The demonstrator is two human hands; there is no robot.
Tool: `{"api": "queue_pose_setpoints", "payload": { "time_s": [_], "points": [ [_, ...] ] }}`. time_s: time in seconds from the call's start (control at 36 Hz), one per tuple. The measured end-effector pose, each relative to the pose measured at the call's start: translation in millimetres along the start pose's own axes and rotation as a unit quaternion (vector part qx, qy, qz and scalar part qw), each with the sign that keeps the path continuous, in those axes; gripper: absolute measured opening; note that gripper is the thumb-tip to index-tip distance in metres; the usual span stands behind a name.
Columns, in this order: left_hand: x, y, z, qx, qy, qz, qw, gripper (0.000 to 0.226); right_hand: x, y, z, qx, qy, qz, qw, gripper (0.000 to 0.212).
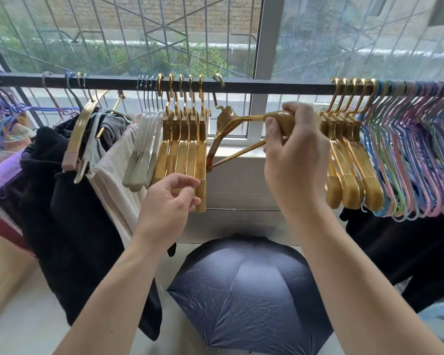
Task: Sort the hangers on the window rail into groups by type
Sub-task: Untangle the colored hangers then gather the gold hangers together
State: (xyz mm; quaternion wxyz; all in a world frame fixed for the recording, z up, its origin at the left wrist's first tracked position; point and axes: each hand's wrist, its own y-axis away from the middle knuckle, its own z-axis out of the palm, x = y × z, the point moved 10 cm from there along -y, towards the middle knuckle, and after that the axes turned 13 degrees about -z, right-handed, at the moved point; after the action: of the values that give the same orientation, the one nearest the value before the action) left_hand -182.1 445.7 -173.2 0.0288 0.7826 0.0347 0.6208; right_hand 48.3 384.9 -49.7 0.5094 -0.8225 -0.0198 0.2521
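Note:
A dark rail (pixel 267 88) runs across the window. My right hand (pixel 295 155) grips one arm of a gold hanger (pixel 231 124) that is turned sideways, its hook on the rail in the gap. Left of it hang several gold hangers (pixel 185 155) in a tight bunch, then several white hangers (pixel 145 144). My left hand (pixel 167 201) hovers at the lower ends of that gold bunch, fingers loosely curled, holding nothing. Right of my right hand hang more gold hangers (pixel 351 155), then many thin pastel hangers (pixel 415 160).
Dark and cream clothes (pixel 69 206) hang on hangers at the left end of the rail. An opened dark blue umbrella (pixel 246 290) lies on the floor below the gap. Black cloth (pixel 408 252) hangs at the lower right. A cardboard box (pixel 3 265) stands at the left.

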Motion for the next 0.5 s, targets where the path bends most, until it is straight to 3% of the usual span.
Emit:
{"api": "queue_pose_setpoints", "payload": {
  "time_s": [0.33, 0.5],
  "points": [
    [4.2, 9.7, 12.1, -0.022, -0.015, 0.014, 1.0, 0.019, 21.6, -52.1, 25.2, -0.058, 0.032, 0.013, 0.998, 0.026],
    [-21.6, 18.7, 48.3, -0.109, -0.076, -0.006, 0.991, 0.019, 53.1, -12.5, 35.5, -0.119, 0.047, 0.041, 0.991, 0.025]
  ]
}}
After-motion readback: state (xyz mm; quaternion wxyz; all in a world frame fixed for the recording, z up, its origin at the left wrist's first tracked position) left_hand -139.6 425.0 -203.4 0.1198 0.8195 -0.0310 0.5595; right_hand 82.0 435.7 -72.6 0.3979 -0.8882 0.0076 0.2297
